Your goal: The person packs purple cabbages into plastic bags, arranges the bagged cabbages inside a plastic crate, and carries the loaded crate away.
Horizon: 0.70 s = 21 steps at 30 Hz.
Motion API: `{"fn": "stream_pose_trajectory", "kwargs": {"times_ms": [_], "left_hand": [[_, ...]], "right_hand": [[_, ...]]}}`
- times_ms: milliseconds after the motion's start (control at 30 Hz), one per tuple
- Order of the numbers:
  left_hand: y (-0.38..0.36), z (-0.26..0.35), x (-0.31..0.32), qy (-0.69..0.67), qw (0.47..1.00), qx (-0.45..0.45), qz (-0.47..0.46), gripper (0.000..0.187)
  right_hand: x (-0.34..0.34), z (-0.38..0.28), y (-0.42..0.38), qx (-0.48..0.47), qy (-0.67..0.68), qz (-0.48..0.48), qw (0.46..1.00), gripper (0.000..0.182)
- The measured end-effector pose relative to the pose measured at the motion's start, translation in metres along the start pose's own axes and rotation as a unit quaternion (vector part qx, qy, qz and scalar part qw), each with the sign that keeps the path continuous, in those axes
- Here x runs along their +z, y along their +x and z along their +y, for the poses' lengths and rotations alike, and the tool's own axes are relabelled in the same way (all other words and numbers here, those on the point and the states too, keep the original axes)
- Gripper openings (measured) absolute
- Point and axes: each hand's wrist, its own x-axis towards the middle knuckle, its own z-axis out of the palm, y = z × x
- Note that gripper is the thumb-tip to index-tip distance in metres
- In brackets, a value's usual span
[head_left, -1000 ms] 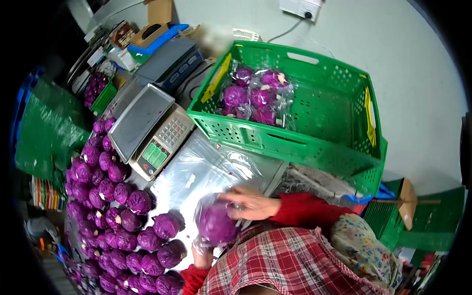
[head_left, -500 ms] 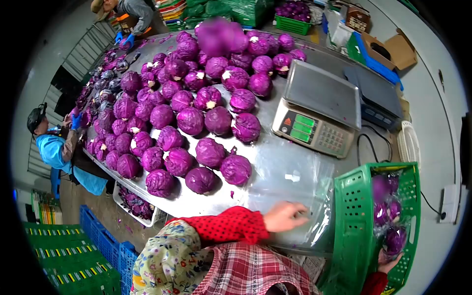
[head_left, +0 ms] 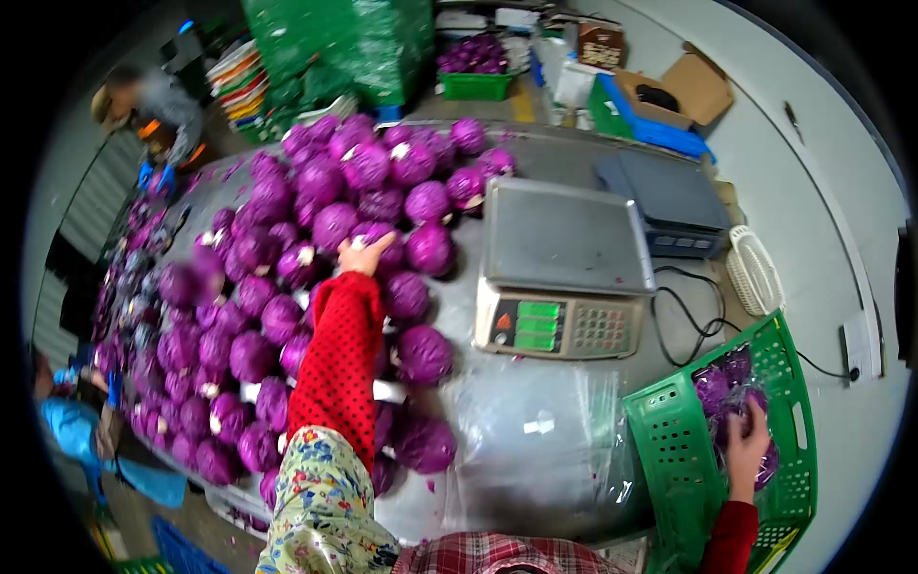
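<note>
My left hand (head_left: 365, 255) reaches into the pile of red cabbages, its fingers closed around the near side of a red cabbage (head_left: 374, 232) with a pale stem end. That arm, in a red dotted sleeve and a flowered cover, hides part of the pile. At the right, my right hand (head_left: 747, 452) is inside the green crate (head_left: 669, 459), with its fingers curled over a bagged red cabbage (head_left: 768, 463). Other bagged cabbages (head_left: 723, 380) lie beside it. Clear plastic bags (head_left: 535, 430) lie flat on the metal table (head_left: 411, 507) between my hands.
A digital scale (head_left: 564, 249) stands on the table, with a second dark scale (head_left: 665, 196) behind it. A black cable (head_left: 703, 330) runs near a white basket (head_left: 755, 271). Two co-workers are on the left, one in a grey sleeve (head_left: 177, 110), another in a blue apron (head_left: 72, 430).
My left hand has moved from above the plastic bags forward and left onto a cabbage. My right hand has shifted from the crate's near end to over the bagged cabbages. The view has shifted.
</note>
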Motion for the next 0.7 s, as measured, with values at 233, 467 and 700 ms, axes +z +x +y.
{"fn": "stream_pose_trajectory", "kwargs": {"times_ms": [233, 467, 700], "left_hand": [[0.044, -0.042, 0.016, -0.267, 0.960, 0.038, -0.070, 0.083], [-0.164, 0.059, -0.078, -0.309, 0.894, 0.207, -0.252, 0.082], [-0.379, -0.037, -0.084, -0.099, 0.883, 0.297, -0.350, 0.049]], "right_hand": [[0.080, -0.126, -0.034, -0.347, 0.141, -0.075, 0.924, 0.036], [0.192, -0.195, -0.058, 0.156, 0.636, -0.426, 0.624, 0.073], [0.202, -0.092, -0.112, 0.211, 0.809, -0.461, 0.295, 0.084]]}}
